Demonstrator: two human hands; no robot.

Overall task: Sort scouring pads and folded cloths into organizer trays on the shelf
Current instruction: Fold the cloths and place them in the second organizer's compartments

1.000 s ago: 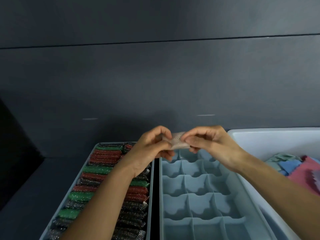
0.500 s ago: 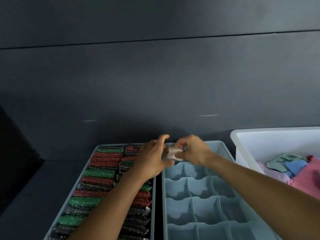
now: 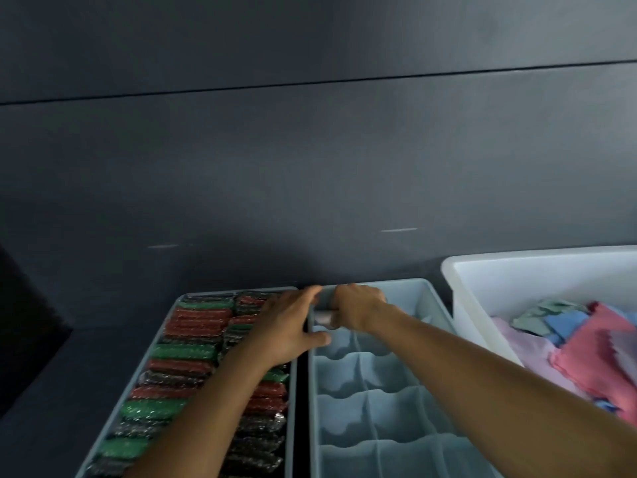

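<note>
A small pale folded cloth (image 3: 323, 317) sits low in the far-left compartment of the light blue divided tray (image 3: 435, 305). My right hand (image 3: 358, 309) curls over that compartment and holds the cloth from the right. My left hand (image 3: 287, 327) lies across the tray's left rim, fingers stretched toward the far corner and thumb spread beside the cloth. Most of the cloth is hidden between the two hands. The grey tray (image 3: 188, 298) on the left is packed with rows of red, green and dark scouring pads (image 3: 186, 353).
A white bin (image 3: 489, 270) at the right holds a loose heap of pink, blue and green cloths (image 3: 586, 339). A dark wall rises right behind the trays. A narrow dark gap (image 3: 300, 408) separates the two trays. Dark shelf surface (image 3: 62, 391) lies to the left.
Both hands moved forward and down from above the tray. The cloth went from being held up in the air into the far-left compartment.
</note>
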